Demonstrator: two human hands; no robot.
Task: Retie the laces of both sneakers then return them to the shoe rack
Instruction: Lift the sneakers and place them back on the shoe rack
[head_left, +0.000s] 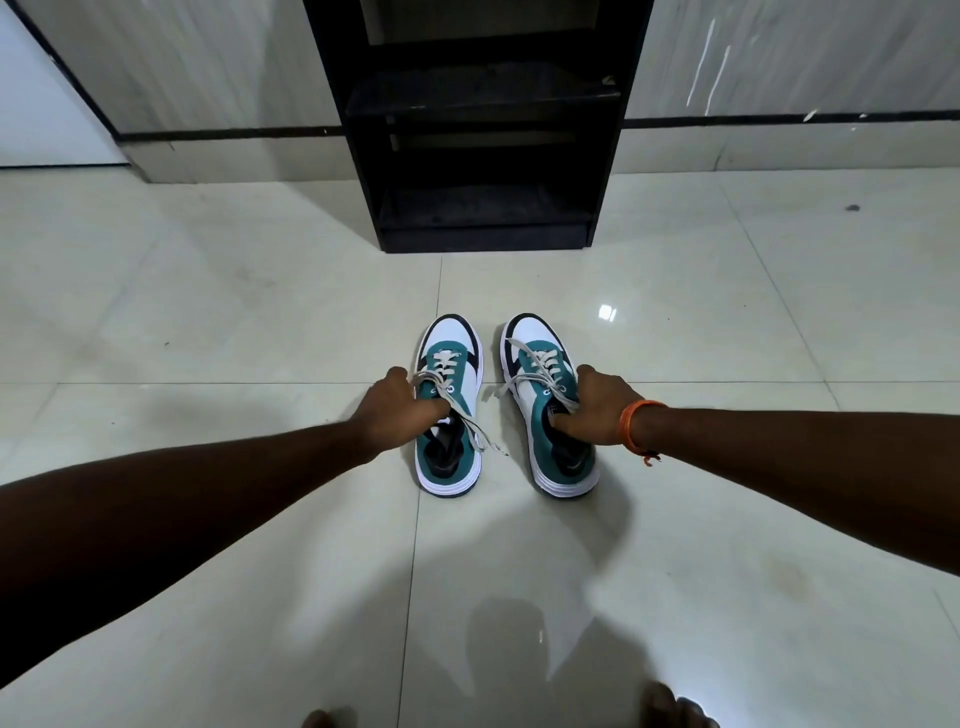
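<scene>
Sneakers, teal-and-white lace-up pair, loosely laced on the tiles, your left hand and right hand clamped on their collars; black shoe rack awaits.

Hands in sneakers — floor.

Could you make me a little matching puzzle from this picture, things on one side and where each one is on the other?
Things:
1. left hand
2. right hand
3. shoe rack
4. orange wristband

Places:
A. against the wall, beyond the sneakers
B. gripping the left sneaker
C. on the right wrist
D. gripping the right sneaker

Pairs: 1-B, 2-D, 3-A, 4-C
</scene>
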